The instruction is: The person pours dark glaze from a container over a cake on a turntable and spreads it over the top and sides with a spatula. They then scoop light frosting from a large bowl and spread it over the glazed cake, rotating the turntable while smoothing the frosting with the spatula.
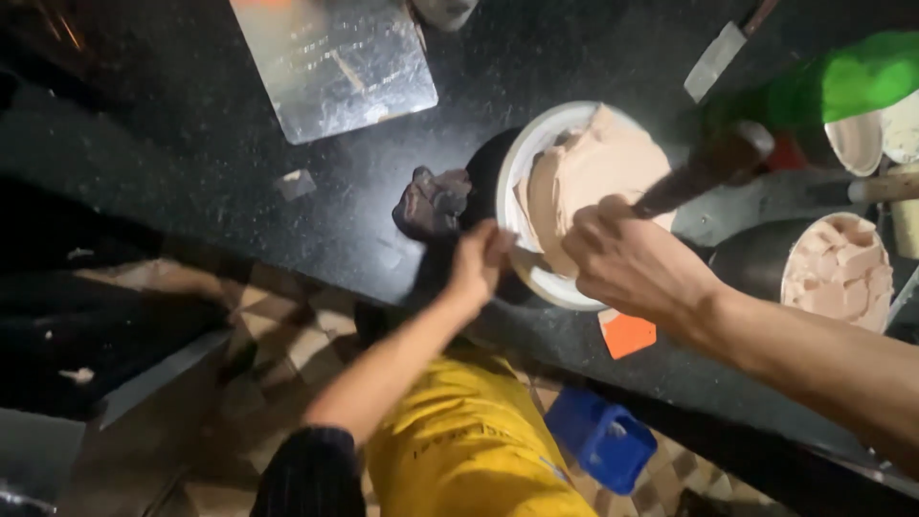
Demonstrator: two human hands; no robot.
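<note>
On the dark speckled stone counter: a white bowl (pixel 522 163) heaped with smooth beige dough-like paste (pixel 584 172).

The right hand (pixel 627 258) is fisted tight around a dark wooden-looking handle (pixel 708 168) that angles into the paste, so the mass sits just past the knuckles. The left hand (pixel 479 258) pinches the bowl's near rim, fingers curled on it. A crumpled dark rag (pixel 431 203) lies just beside the bowl, a second bowl of chunkier paste (pixel 840 273) off to the right, and a shiny metal sheet (pixel 335 62) further back.
</note>
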